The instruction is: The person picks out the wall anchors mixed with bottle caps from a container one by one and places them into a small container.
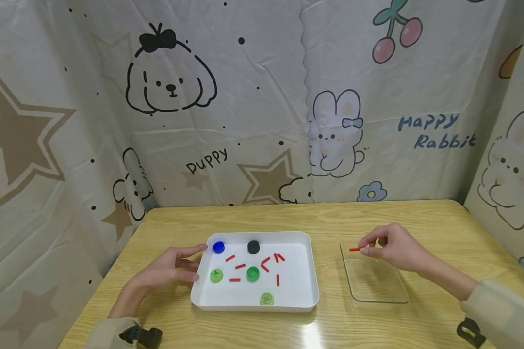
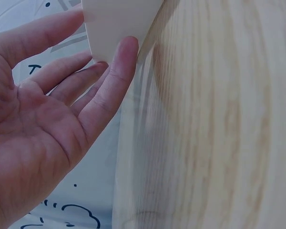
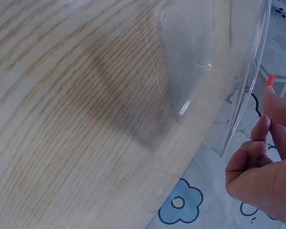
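Observation:
A white tray lies on the table, its left wall touched by the spread, fairly straight fingers of my left hand. In the left wrist view, fingertips rest against a tray corner. Inside the tray are several short red sticks, a blue disc, a black disc, a dark green disc and two light green discs. To the right, my right hand pinches one red stick between thumb and fingers, over a clear plastic container.
Both containers stand on a wood-grain table, the tray left of the clear one. Behind and beside the table hangs a pale curtain with cartoon prints. Dark bands show at both wrists.

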The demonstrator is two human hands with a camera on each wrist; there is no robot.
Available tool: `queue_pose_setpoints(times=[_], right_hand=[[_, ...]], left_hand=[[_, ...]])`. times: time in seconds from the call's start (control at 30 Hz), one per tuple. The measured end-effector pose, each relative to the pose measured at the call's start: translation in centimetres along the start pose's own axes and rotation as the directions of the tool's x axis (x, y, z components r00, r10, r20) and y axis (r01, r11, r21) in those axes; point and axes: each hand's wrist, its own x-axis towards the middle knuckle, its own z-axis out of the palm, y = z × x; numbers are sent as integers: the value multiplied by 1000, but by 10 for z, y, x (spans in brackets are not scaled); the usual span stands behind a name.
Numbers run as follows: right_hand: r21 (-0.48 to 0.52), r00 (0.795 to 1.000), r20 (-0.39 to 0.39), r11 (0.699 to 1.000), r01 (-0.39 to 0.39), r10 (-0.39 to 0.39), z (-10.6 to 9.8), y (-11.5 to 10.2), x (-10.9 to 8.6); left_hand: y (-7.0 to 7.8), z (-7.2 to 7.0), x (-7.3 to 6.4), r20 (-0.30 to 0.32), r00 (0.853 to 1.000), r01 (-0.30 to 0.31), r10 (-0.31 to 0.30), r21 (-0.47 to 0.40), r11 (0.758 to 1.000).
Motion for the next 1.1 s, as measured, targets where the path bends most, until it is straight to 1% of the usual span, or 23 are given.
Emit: queue_pose_setpoints(times=[0.27,0.33,0.47,0.5,0.73,0.93,1.1], right_hand=[[-52,999,-7,998,43,-44,3,0,3],[-61,999,-5,997,43,-43,5,-1,4],[-69,999,2,997,46,-46,7,-1,5],[-70,999,1,997,37,-37,7,-1,5],[-102,999,-8,994,49,-50,10,1,7],[-118,999,-3,992,43,-44,7,3,6],[-133,997,4,988,75,-75,3,-3,7]], left_hand=[[1,-1,0,12,1000,-16,16,-5,1000],[1,-1,0,12,1000,-17,17,-6,1000],[1,-1,-1,6,1000,-8,8,-4,1000],[1,-1,-1,3,1000,-4,4,-3,1000],[1,0,-1,-10,1000,9,-9,6,1000],[1,1,0,-6,1000,11,-11,6,1000],[0,1,0,-8,1000,14,-14,4,1000]])
